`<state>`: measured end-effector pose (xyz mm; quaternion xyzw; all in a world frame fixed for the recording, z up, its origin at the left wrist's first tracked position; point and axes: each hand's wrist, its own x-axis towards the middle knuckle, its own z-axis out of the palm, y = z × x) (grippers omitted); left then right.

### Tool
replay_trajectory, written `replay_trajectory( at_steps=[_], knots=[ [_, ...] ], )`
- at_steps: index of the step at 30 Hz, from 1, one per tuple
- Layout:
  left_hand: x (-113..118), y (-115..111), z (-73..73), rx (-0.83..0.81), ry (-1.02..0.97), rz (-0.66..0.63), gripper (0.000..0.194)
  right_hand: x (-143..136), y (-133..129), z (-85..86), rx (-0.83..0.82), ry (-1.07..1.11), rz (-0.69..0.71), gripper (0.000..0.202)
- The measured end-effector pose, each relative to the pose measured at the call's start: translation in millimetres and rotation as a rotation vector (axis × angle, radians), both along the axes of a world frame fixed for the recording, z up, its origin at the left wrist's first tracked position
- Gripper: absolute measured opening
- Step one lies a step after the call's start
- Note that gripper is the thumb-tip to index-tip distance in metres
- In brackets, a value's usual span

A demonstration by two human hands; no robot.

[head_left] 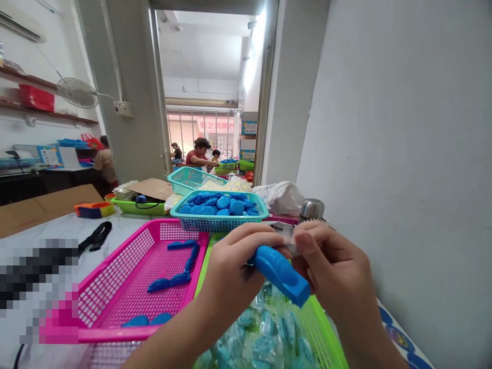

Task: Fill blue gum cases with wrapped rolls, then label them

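A long blue plastic piece (282, 274) with a rippled edge is gripped in my left hand (240, 261), its free end pointing down to the right. My right hand (334, 266) pinches a small clear plastic wrapper (291, 245) between thumb and fingers, close to the left fingertips. Both hands are above a green basket (321, 328) holding several wrapped light-blue pieces (265, 343). To the left, a pink basket (96, 302) holds several blue pieces (172, 281). Behind the hands, a teal basket (223, 223) is full of round blue pieces (223, 204).
A metal flask (312, 209) and a white plastic bag (282, 197) stand behind my right hand. An orange and blue tape dispenser (94, 209) and a black strap (96, 237) lie at the left. A wall rises on the right. People sit beyond the doorway.
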<state>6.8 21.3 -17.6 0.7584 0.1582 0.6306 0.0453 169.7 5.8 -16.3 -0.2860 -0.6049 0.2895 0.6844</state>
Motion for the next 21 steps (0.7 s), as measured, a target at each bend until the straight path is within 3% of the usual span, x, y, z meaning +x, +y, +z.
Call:
replay_trajectory(
  at_steps=[2, 7, 10, 13, 16, 19, 21],
  knots=[
    [0.3, 0.4, -2.0, 0.067, 0.005, 0.05, 0.031, -1.4, 3.1, -2.6, -0.066, 0.009, 0.089, 0.039],
    [-2.8, 2.3, -3.1, 0.225, 0.028, 0.123, 0.031, 2.0, 9.2, -1.3, -0.361, -0.015, 0.465, 0.038],
    [-1.6, -1.5, -3.0, 0.228, 0.09, 0.062, 0.028, 6.2, 6.2, 5.1, -0.37, 0.041, 0.512, 0.039],
    [2.8, -5.9, -5.9, 0.07, -0.035, -0.043, 0.014, 7.0, 2.9, 6.6, -0.232, 0.01, 0.319, 0.037],
    [4.3, -6.3, -12.9, -0.18, -0.267, -0.079, 0.024, 1.2, 0.5, 0.0, 0.084, -0.036, -0.026, 0.027],
    [1.1, -3.5, -20.6, -0.293, -0.169, 0.004, 0.036, -6.9, -2.5, -9.0, 0.444, -0.115, -0.25, 0.016],
    [-0.8, -1.8, -23.5, -0.276, -0.017, 0.08, 0.043, -10.1, -4.3, -12.9, 0.63, -0.233, -0.318, 0.025]
  ],
)
